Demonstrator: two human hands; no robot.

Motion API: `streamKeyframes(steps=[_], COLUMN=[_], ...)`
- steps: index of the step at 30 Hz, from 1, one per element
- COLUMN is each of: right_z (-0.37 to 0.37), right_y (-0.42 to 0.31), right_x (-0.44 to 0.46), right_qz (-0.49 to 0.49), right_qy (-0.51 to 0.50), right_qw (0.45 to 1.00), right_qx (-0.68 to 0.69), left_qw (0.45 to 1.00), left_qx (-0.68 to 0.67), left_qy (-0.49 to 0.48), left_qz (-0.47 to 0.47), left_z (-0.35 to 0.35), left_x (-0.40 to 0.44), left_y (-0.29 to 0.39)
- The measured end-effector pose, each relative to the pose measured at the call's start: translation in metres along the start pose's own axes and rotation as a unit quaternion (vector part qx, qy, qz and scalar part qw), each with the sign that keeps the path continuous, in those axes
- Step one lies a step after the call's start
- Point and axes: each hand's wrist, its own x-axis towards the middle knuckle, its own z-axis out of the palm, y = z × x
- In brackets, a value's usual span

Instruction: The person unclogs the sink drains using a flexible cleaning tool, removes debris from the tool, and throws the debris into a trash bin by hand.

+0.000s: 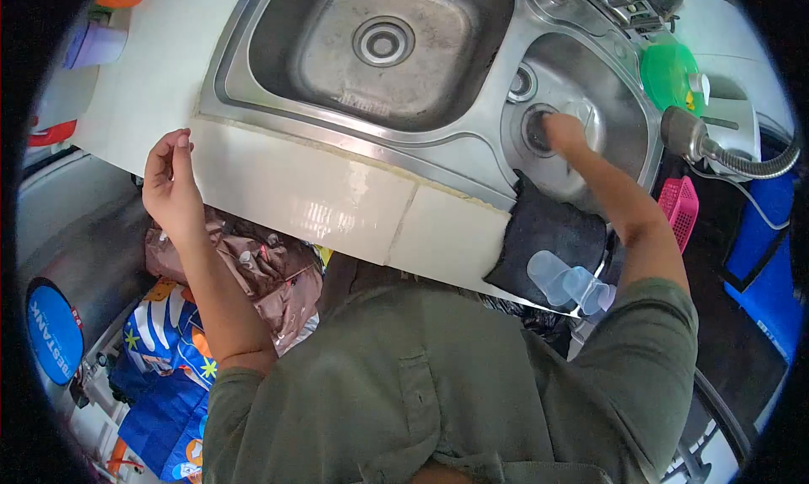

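My right hand (564, 133) reaches down into the small round basin (619, 88) of the steel sink, at the edge of its drain (536, 130). Its fingers look closed and point away from me, so whatever they hold, if anything, is hidden. My left hand (171, 179) is raised over the counter's left front edge. The fingers are loosely bent, the thumb is stretched up, and nothing shows in them.
The large basin (320, 63) lies left of the small one. Clear plastic cups (552, 275) lie on a black cloth (539, 235) at the counter edge. A flexible spray hose (758, 168), green container (668, 73) and pink basket (677, 208) stand at right. Bags (253, 256) sit below left.
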Motion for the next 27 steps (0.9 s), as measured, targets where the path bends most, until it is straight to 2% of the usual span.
streamKeyframes(steps=[7,9,10,12,15,19,21,22,24,25,26,27], right_z=[-0.002,0.013,0.015,0.010,0.002,-0.015,-0.046,-0.044,-0.033,-0.022,-0.015,-0.025], right_y=[-0.003,-0.010,-0.010,-0.009,0.000,-0.019,-0.024,-0.019,0.002,0.010,0.015,0.008], right_x=[0.000,-0.006,-0.007,0.000,0.000,-0.019,-0.034,-0.035,-0.044,-0.051,-0.052,-0.056], right_qz=[0.049,-0.006,-0.004,0.076,0.051,0.029,0.106,0.109,0.312,0.313,0.314,0.381], right_qy=[-0.014,0.023,0.021,-0.030,-0.068,-0.051,0.039,0.038,0.121,0.153,0.155,0.019], right_qw=[0.996,1.000,1.000,0.995,0.995,0.998,0.986,0.986,0.916,0.904,0.903,0.854], right_qx=[0.077,-0.017,-0.016,0.065,0.045,0.024,0.121,0.120,0.221,0.248,0.248,0.354], left_qw=[1.000,1.000,1.000,1.000,1.000,1.000,1.000,1.000,1.000,1.000,1.000,1.000], left_qx=[0.000,-0.002,-0.003,-0.011,-0.003,-0.004,-0.010,-0.012,-0.010,-0.012,-0.012,-0.013], left_qy=[-0.002,-0.011,-0.014,-0.012,-0.008,-0.011,-0.006,-0.008,-0.007,-0.006,-0.007,-0.007], left_qz=[-0.007,0.004,0.003,0.003,0.002,-0.009,-0.016,-0.017,-0.016,-0.015,-0.017,-0.019], left_z=[0.005,0.002,0.001,0.001,0.001,-0.002,-0.003,-0.002,-0.002,-0.001,-0.001,0.001], left_x=[0.000,0.001,0.001,0.002,0.002,0.001,0.002,0.003,0.002,0.003,0.003,0.003], left_y=[0.004,0.002,0.001,-0.001,0.001,-0.004,-0.007,-0.008,-0.008,-0.009,-0.010,-0.011])
